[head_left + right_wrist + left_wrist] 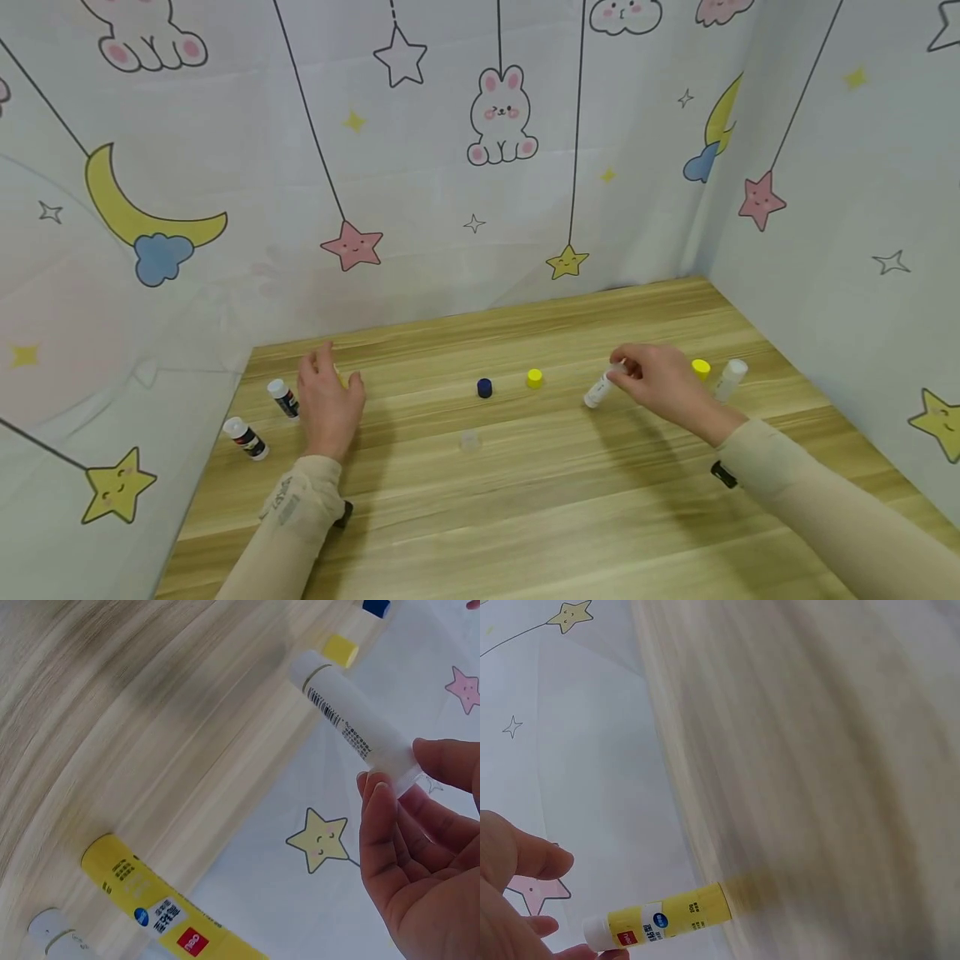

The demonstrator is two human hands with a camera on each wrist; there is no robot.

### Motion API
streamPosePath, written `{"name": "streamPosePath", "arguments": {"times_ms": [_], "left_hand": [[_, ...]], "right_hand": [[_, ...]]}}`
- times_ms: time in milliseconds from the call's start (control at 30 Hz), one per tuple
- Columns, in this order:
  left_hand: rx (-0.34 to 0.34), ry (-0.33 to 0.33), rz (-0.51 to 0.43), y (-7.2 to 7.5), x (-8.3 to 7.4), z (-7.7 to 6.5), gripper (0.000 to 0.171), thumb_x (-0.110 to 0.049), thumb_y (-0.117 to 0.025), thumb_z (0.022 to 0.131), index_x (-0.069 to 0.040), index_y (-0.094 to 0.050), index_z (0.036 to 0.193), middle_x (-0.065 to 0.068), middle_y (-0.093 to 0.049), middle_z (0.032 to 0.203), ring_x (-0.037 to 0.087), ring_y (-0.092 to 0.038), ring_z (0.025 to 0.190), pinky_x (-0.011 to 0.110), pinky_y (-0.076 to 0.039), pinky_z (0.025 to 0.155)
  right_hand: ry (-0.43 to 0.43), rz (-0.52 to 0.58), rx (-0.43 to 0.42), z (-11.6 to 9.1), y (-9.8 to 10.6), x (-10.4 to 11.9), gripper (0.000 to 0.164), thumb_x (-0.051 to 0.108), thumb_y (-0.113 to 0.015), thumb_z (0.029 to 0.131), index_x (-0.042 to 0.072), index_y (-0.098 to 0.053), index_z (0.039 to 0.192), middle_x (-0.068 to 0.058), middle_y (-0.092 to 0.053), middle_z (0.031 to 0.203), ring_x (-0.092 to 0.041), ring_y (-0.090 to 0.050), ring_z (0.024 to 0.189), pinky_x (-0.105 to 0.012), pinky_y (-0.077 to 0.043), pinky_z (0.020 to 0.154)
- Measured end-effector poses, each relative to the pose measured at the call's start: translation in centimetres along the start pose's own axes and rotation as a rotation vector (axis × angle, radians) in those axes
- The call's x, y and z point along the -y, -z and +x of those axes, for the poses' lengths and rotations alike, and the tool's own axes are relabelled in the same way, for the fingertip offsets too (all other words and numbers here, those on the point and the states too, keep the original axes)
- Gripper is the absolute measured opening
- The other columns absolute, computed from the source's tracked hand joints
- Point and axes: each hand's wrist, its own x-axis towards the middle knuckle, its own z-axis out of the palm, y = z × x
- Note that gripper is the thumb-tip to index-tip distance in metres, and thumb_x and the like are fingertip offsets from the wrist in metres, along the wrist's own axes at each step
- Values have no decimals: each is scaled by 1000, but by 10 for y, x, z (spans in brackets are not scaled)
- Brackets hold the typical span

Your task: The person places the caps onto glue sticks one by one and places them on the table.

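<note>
White tube (pixel 351 720), barcode-printed, slants, pinched in the right hand (pixel 663 383); left hand (pixel 328 408) loosely spread.

- From the head view we glimpse only a sliver of the left yellow stick (pixel 675 916); the left hand (pixel 328 408) covers the rest.
- The fingers of the right hand (pixel 660 379) hide from us the upper end of the white tube (pixel 598 390).
- That hand also blocks most of the right yellow stick (pixel 701 368), which the right wrist view crops below.
- We find print on the front dark bottle (pixel 248 439) too small to read.
- We lose the near side of the counter (pixel 487 533) past the head view's lower edge.
</note>
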Motion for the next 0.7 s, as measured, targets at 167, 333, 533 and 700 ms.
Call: {"name": "streamPosePath", "arguments": {"times_ms": [167, 333, 533, 700], "left_hand": [[7, 31, -26, 2, 0, 3, 65, -17, -64, 97, -8, -35, 154, 28, -42, 140, 48, -52, 114, 62, -47, 87], [-4, 45, -38, 2, 4, 7, 63, -15, -64, 96, -5, -38, 152, 29, -47, 137, 49, -56, 108, 62, -47, 86], [6, 73, -50, 4, 8, 10, 61, -12, -63, 94, -2, -40, 150, 29, -54, 134, 49, -58, 108, 63, -45, 87], [35, 129, -57, 5, 8, 10, 59, -13, -65, 94, -2, -42, 147, 29, -61, 121, 48, -63, 94, 60, -48, 77]], "right_hand": [[24, -41, -11, -1, 1, -7, 16, 18, -77, 91, 7, -74, 102, 4, -69, 81, -7, -62, 69, -32, -53, 62], [56, -71, -27, -2, 3, -12, 16, 15, -78, 89, 6, -74, 101, 2, -69, 80, -7, -61, 68, -32, -52, 60], [65, -86, -31, -3, 5, -15, 16, 14, -78, 89, 5, -74, 102, -1, -70, 83, -10, -63, 70, -33, -52, 61], [57, -106, -18, -3, 6, -18, 17, 14, -77, 89, 4, -74, 103, -3, -72, 85, -13, -66, 72, -36, -54, 61]]}}
